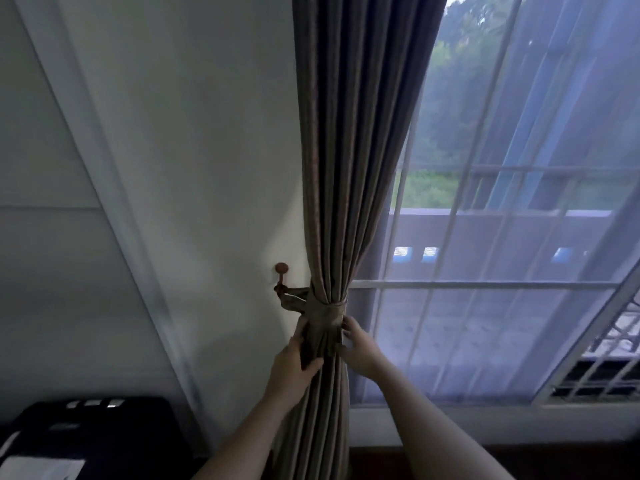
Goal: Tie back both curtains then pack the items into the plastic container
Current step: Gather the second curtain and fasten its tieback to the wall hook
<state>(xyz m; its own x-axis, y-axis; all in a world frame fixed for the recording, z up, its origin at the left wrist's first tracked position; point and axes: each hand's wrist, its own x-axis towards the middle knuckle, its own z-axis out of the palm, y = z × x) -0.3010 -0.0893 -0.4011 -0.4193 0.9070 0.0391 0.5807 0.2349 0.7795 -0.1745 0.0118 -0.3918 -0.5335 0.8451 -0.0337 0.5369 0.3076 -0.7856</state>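
The brown curtain (349,168) hangs gathered beside the window, cinched by a matching tieback (325,311) looped onto the wall hook (281,271); just below that band the left hand (294,365) grips the bundled folds, thumb across the front; the right hand (358,344) sits opposite, fingers and thumb curled onto the bundle's right edge, fingertips touching the tieback's lower rim.
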